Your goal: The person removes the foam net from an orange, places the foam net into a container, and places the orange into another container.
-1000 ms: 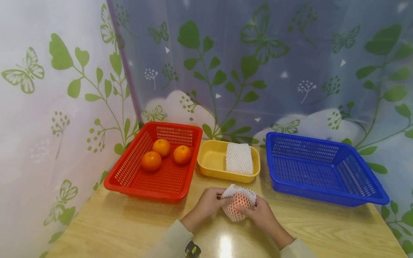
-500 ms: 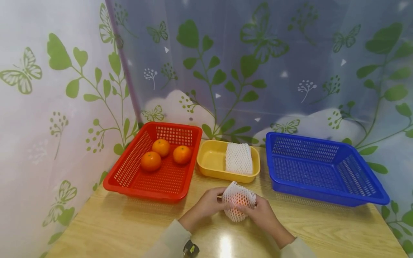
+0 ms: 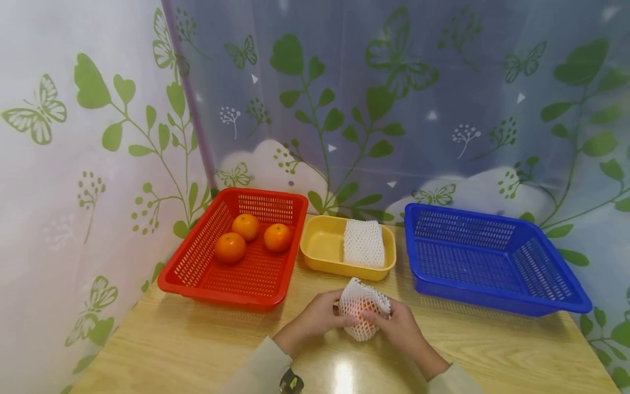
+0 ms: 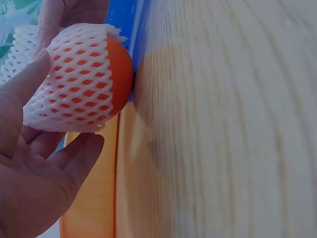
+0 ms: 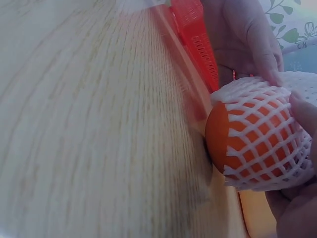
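Note:
Between both hands is an orange (image 4: 121, 74) wrapped in a white foam net sleeve (image 3: 361, 328). The net covers most of the fruit; its bare orange underside shows in both wrist views, close over the table. My left hand (image 3: 322, 314) holds the wrapped fruit from the left, thumb on the near side of the net. From the right, my right hand (image 3: 400, 326) grips it, thumb pressing the mesh and fingers behind. Loose netting stands up above the fruit in the head view.
A red basket (image 3: 290, 268) with 3 oranges (image 3: 230, 247) stands at the left. Behind the hands, a yellow tray (image 3: 320, 241) holds flat white foam nets (image 3: 364, 243). A blue basket (image 3: 462, 262) sits at the right on the wooden table (image 3: 206, 350).
The left thumb has shifted slightly down along the net, and the loose netting at the top stands a little higher. Both hands stay around the orange; the baskets and tray have not moved.

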{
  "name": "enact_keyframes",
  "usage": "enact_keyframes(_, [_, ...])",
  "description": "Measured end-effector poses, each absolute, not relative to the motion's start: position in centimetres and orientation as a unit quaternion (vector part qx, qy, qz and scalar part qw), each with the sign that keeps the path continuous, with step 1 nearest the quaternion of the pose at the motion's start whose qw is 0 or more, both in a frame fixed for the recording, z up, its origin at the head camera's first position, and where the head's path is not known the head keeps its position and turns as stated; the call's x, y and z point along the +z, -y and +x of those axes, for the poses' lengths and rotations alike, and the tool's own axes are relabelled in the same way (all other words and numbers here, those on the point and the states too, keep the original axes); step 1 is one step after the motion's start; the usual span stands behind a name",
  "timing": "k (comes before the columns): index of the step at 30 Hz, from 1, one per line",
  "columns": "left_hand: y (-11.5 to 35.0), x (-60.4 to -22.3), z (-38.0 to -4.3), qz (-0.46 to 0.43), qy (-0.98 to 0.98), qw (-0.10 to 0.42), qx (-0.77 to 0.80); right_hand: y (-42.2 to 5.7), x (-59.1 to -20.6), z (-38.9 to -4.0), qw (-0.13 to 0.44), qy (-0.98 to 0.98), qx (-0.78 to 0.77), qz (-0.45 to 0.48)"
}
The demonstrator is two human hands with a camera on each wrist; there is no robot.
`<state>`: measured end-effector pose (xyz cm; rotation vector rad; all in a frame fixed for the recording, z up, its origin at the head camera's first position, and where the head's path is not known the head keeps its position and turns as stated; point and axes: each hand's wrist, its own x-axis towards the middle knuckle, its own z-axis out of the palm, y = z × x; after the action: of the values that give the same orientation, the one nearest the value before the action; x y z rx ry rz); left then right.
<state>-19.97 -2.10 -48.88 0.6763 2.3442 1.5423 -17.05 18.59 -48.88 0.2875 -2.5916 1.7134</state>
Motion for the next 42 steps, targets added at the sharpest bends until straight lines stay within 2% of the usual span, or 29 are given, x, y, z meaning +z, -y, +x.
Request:
enact_keyframes(6, [2.16,-48.85,-19.73,0.219,-0.811,0.129,0.527,-18.44,-49.12,-17.05,0.01,0.831,0.55,0.079])
enact_keyframes(14, [2.17,-48.59,-19.68,0.221,-0.822,0.081,0.518,-18.26,-48.98,-16.87,0.016,0.837,0.543,0.064])
enact_keyframes(20, [2.18,-48.57,-19.78,0.22,-0.824,0.059,0.518,-18.3,-48.8,-16.72,-0.001,0.835,0.546,0.07])
enact_keyframes(26, [2.24,-48.43,-19.89,0.212,-0.819,0.074,0.528,-18.4,-48.76,-16.89,-0.001,0.84,0.537,0.076])
enact_keyframes(36, [2.24,-48.35,-20.07,0.214,-0.8,0.131,0.545,-18.58,-48.76,-17.23,0.005,0.847,0.525,0.08])
enact_keyframes(42, [2.05,-48.62,-20.03,0.227,-0.801,0.132,0.539,-18.64,-48.5,-17.09,0.019,0.833,0.546,0.09])
